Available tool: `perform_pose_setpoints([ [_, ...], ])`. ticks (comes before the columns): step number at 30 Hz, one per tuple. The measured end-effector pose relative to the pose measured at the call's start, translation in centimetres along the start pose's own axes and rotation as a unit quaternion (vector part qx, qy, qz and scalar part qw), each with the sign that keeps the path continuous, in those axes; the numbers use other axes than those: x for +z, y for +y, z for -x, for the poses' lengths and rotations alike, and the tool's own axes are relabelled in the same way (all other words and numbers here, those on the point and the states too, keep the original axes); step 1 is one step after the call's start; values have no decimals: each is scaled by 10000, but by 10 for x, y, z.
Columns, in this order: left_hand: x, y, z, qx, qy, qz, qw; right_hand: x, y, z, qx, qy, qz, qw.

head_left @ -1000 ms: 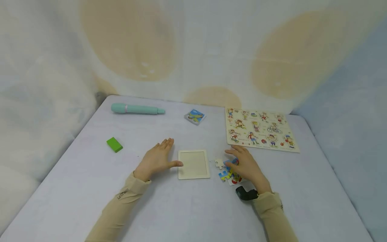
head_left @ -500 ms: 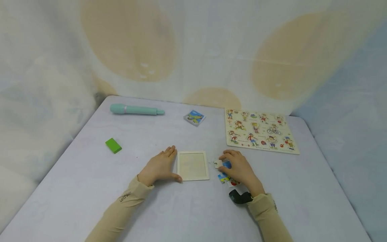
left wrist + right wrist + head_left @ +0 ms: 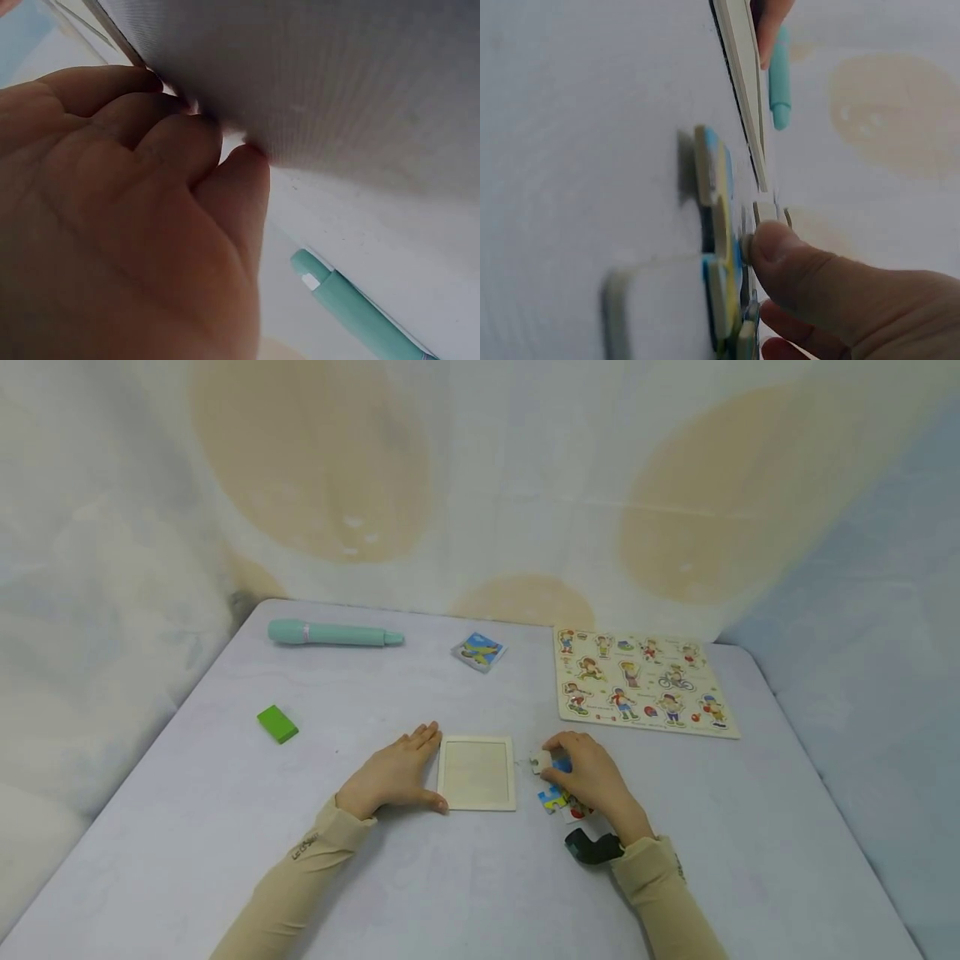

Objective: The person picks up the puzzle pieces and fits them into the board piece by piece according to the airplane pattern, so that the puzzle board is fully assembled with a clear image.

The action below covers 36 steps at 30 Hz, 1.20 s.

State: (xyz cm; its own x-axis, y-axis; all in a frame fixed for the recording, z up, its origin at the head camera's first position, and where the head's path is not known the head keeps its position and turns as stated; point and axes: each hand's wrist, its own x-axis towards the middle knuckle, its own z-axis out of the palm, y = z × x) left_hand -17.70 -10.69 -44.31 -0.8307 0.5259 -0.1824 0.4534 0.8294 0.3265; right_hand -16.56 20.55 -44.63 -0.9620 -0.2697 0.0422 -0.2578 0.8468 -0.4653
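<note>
r fingers (image 3: 564,741) shifted l, now curled at puzzle pcs (image 3: 552,799), grip unclear; l fingers (image 3: 420,740) wide along frame (image 3: 480,739).

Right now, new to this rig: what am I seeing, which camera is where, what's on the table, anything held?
No machine here: a person works with bare hands. The wide view comes from a head camera looking down; the close-ups from a camera on each wrist. The left hand touches a pale square frame. The right hand is at loose jigsaw pieces; whether it pinches one is unclear. Farther out on the white table lie a green block, teal tube, small picture tile and cartoon-figure board.
</note>
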Motion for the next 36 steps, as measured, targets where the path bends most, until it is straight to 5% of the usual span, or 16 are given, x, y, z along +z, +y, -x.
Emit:
perform_pose_setpoints([
  [13, -3, -1, 1, 218, -17, 110, 9997, 4, -2, -3, -252, 512, -500, 9971],
  [25, -2, 0, 1, 143, -45, 163, 9998, 2, -19, -11, -573, 812, -395, 9943],
  [36, -4, 1, 3, 123, -20, 331, 9994, 7, -44, -29, -579, 547, -388, 9961],
])
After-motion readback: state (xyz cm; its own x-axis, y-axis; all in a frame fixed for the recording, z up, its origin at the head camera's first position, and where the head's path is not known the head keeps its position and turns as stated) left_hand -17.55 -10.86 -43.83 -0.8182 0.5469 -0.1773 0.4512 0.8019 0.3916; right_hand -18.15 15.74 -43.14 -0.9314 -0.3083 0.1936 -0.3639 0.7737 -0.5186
